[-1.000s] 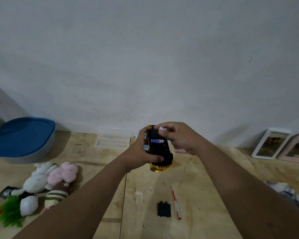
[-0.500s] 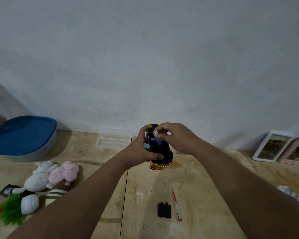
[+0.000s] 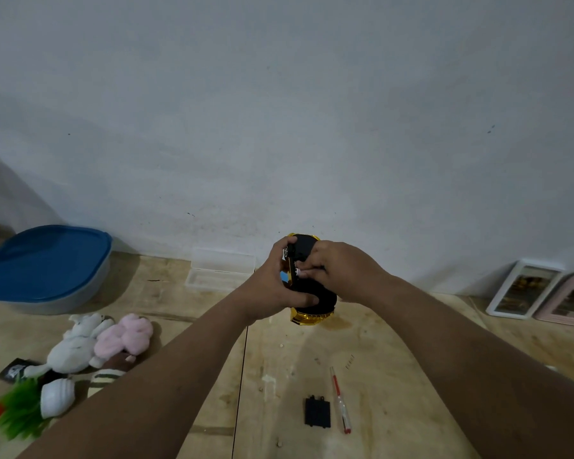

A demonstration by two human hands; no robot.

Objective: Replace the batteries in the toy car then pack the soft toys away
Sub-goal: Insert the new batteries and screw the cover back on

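The gold toy car [image 3: 312, 304] is upside down, its black underside facing me, above the wooden floor. My left hand [image 3: 272, 286] grips it from the left. My right hand [image 3: 342, 270] lies over the underside, its fingertips pinching a battery [image 3: 301, 272] at the open compartment. The black battery cover [image 3: 317, 412] lies on the floor below, beside a small red-handled screwdriver [image 3: 340, 400]. At the left lie the soft toys: a white one [image 3: 75, 346], a pink one [image 3: 123, 334], a striped one [image 3: 101, 379] and a green one [image 3: 17, 412].
A grey tub with a blue lid [image 3: 45, 265] stands at the far left by the wall. A clear plastic box [image 3: 221, 268] sits against the wall behind the car. Two picture frames [image 3: 524, 289] lean on the wall at right.
My right hand's fingers have shifted down onto the car's underside and now cover the blue battery that showed earlier. The car has stayed in my left hand.
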